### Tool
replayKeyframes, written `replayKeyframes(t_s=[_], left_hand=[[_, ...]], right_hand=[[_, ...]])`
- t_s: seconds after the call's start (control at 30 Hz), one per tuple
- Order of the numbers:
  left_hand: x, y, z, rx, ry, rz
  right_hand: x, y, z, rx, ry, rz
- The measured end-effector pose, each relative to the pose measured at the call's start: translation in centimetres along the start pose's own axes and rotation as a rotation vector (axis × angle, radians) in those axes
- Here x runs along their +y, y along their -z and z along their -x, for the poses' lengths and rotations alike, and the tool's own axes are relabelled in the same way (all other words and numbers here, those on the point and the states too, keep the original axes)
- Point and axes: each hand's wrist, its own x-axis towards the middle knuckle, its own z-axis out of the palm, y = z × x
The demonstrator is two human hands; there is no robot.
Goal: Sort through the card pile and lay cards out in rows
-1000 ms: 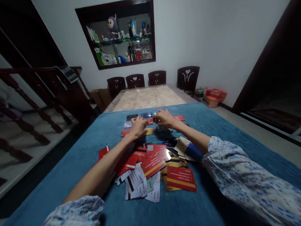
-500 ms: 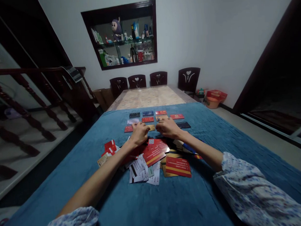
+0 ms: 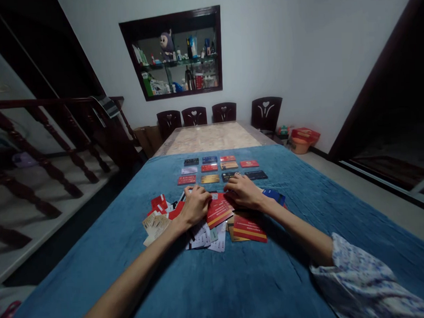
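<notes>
A loose heap of cards lies between and under my hands, with a red card (image 3: 220,209) bearing a QR code and a yellow stripe in the middle. My left hand (image 3: 196,203) rests over the heap's left part, fingers bent down and closed; whatever is in them is hidden. On the other side my right hand (image 3: 246,192) curls its fingers at the red card's far edge, fingertips partly hidden. Beyond them lie rows of cards, among them a gold card (image 3: 210,179), a black card (image 3: 230,176) just ahead of my right fingers, and a red card (image 3: 187,180).
A blue cloth (image 3: 216,288) covers the near table, with the bare tabletop (image 3: 213,136) behind it. White cards (image 3: 219,237) and tan slips (image 3: 155,225) spread at the heap's near and left sides. Dark chairs (image 3: 266,113) stand at the far end.
Both hands have drawn back from the card rows to the heap. The gold card and a black card in the nearest row now show fully. The view has shifted slightly.
</notes>
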Motion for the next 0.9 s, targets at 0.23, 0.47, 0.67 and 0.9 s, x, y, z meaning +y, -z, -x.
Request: replayKeyframes(t_s=[0.23,0.47,0.67,0.9], left_hand=[[0.1,-0.4,1.6,0.053,0.006,0.043],[0.0,-0.6,2.4,0.081,0.012,0.093],[0.1,-0.1,3.0,0.105,-0.059,0.075],[1.1,0.5,3.7,0.041,-0.180,0.057]], right_hand=[[-0.5,-0.2,1.3,0.090,0.046,-0.009],[-0.8,-0.2,2.2,0.157,0.140,-0.087],[-1.6,0.2,2.8,0.106,0.217,-0.149],[-1.6,0.2,3.0,0.021,0.284,-0.184]])
